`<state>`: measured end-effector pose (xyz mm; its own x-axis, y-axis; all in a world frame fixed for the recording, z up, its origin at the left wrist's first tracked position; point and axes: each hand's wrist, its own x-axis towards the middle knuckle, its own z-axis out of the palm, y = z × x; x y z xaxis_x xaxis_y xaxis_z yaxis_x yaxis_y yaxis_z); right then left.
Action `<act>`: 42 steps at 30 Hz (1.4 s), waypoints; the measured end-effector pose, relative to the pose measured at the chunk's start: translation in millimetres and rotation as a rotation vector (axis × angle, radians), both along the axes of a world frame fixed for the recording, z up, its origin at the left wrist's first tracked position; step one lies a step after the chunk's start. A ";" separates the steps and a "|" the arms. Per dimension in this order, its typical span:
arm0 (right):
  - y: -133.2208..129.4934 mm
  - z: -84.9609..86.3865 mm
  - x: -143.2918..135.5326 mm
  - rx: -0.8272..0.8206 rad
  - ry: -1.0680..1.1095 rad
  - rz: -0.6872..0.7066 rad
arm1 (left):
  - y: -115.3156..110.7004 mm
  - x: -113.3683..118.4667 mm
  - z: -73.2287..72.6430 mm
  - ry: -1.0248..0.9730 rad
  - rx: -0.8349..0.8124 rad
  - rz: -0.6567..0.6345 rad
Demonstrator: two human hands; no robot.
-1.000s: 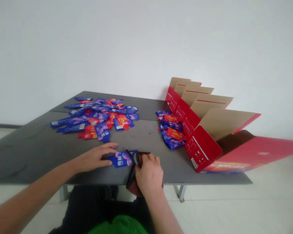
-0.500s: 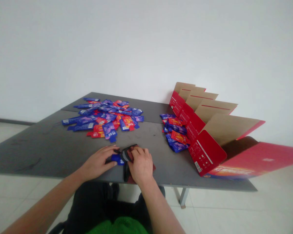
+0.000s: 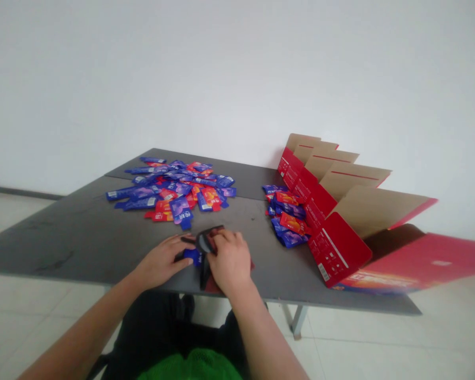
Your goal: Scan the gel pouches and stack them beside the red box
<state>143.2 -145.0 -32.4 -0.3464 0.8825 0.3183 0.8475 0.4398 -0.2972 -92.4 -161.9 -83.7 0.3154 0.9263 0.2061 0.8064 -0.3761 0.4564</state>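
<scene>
With my left hand (image 3: 158, 266), fingers wide, I seem to steady the pouch (image 3: 192, 257) flat on the desk (image 3: 87, 237); my right hand (image 3: 233, 262) grips the black tool (image 3: 204, 243) partly over it.

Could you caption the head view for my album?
Left hand at a blue packet, right hand gripping a dark tool, grey table beneath.
</scene>
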 end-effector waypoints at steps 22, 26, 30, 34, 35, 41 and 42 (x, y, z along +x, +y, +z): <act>20.8 -18.3 42.7 -0.087 -0.054 -0.148 | -2.0 -0.6 3.0 0.013 -0.018 -0.024; 17.3 -5.5 32.0 -0.041 0.022 -0.129 | 0.4 -3.4 -2.0 0.021 -0.007 -0.013; 0.2 -7.6 -22.4 -0.028 0.022 0.077 | 1.5 -4.7 -5.4 0.035 0.011 -0.003; 7.0 -19.4 0.9 -0.081 -0.001 0.002 | -1.2 -1.4 1.5 0.024 -0.007 -0.003; 12.9 -20.2 17.3 -0.090 -0.001 -0.061 | -1.8 -0.7 3.2 0.019 -0.011 -0.007; 22.1 -0.9 41.7 -0.065 -0.003 -0.203 | -0.6 -4.0 -2.7 0.008 0.011 -0.012; 17.0 0.7 27.8 -0.036 0.038 -0.159 | 0.2 -5.2 -5.3 0.015 0.017 -0.007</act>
<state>171.0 -128.1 -31.7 -0.1897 0.9362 0.2959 0.8935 0.2895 -0.3433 -97.6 -161.7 -89.0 0.3250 0.9204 0.2173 0.8106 -0.3895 0.4373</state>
